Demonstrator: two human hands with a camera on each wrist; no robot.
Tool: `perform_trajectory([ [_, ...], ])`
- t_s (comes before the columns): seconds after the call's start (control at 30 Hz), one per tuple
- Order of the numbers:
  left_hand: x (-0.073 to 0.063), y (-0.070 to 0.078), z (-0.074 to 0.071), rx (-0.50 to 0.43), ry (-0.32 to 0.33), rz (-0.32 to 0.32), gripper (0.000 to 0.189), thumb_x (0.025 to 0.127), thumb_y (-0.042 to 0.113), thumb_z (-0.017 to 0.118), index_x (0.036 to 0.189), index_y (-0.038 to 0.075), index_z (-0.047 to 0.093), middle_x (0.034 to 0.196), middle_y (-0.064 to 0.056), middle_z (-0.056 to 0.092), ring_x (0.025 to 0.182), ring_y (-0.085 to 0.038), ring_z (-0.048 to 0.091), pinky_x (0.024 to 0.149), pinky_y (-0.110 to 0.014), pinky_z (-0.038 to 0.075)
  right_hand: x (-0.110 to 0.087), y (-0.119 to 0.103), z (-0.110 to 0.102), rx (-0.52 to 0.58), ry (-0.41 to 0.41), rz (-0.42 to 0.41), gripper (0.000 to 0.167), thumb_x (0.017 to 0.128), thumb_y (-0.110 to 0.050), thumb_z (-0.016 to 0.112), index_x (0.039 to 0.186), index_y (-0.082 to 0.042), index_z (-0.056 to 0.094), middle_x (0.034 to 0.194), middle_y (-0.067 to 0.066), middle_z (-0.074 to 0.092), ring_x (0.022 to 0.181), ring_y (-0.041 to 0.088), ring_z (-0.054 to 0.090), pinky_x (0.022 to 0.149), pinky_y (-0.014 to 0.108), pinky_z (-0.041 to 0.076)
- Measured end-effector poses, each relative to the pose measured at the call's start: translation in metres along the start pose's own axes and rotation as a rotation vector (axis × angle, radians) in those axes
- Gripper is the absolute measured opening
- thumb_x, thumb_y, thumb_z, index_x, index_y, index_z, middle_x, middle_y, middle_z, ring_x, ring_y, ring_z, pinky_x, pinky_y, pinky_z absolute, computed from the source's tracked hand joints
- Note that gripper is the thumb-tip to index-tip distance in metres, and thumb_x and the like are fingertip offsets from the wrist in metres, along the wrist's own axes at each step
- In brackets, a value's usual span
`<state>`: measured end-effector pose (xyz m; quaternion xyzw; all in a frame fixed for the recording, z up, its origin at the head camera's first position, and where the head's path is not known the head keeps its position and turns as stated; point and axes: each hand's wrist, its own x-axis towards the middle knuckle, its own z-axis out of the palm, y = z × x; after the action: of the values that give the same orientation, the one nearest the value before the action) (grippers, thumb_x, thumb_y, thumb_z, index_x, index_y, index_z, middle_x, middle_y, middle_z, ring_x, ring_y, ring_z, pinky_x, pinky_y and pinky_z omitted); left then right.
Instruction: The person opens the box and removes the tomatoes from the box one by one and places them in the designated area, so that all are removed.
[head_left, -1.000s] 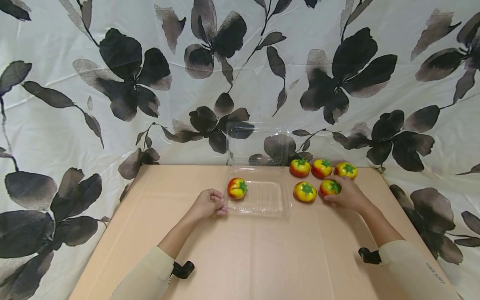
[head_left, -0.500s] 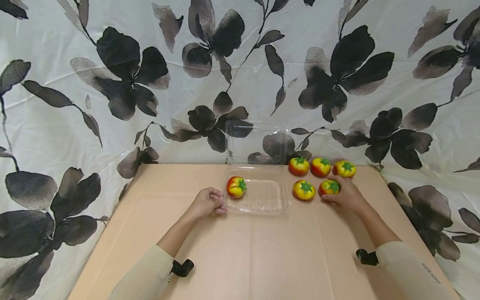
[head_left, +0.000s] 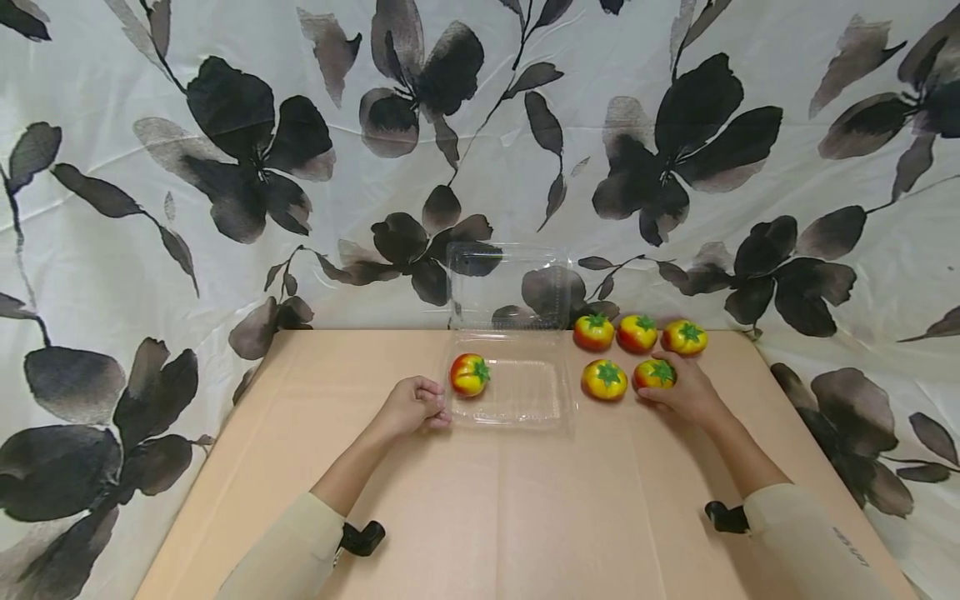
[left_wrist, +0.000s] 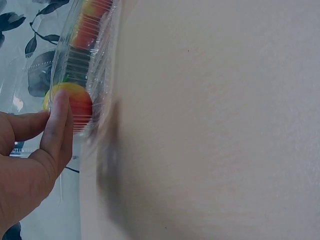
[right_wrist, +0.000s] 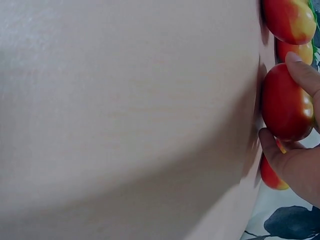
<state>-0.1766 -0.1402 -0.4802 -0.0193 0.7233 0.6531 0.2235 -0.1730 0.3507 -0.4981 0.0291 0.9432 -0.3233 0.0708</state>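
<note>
A clear plastic clamshell container (head_left: 532, 396) lies at the back of the table, its lid (head_left: 510, 279) standing raised behind. Inside, at its left end, one red-and-yellow tomato (head_left: 469, 377) rests tipped sideways, green top facing right. My left hand (head_left: 408, 407) pinches the container's left rim between thumb and fingers, as the left wrist view shows with the hand (left_wrist: 42, 150). Over on the right, my right hand (head_left: 692, 390) grips another tomato (head_left: 652, 374) in the front row. Thumb and fingers lie on opposite sides of that tomato (right_wrist: 286, 106) in the right wrist view.
Left of the gripped tomato sits a front-row tomato (head_left: 604, 380). Behind stand three more, a left tomato (head_left: 593, 332), a middle tomato (head_left: 637, 334) and a right tomato (head_left: 684, 337). A floral cloth (head_left: 525, 167) hangs behind the tan tabletop (head_left: 495, 500).
The whole view has shifted slightly. Both hands keep their places at the container rim and the front-row tomato; nothing else visibly moves.
</note>
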Motion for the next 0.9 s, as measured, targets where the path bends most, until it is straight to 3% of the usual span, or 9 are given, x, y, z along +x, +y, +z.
perform_trajectory([
  [0.9, -0.0011, 0.0001, -0.0014, -0.008, 0.002, -0.001, 0.025, 0.098, -0.016, 0.054, 0.122, -0.019, 0.048, 0.089, -0.014, 0.058, 0.075, -0.021, 0.073, 0.072, -0.035, 0.069, 0.0006, -0.0024, -0.0018, 0.011, -0.056, 0.008, 0.095, 0.090, -0.037, 0.081, 0.155, 0.005, 0.027, 0.152, 0.039, 0.034, 0.133, 0.057, 0.040, 0.116, 0.075, 0.033],
])
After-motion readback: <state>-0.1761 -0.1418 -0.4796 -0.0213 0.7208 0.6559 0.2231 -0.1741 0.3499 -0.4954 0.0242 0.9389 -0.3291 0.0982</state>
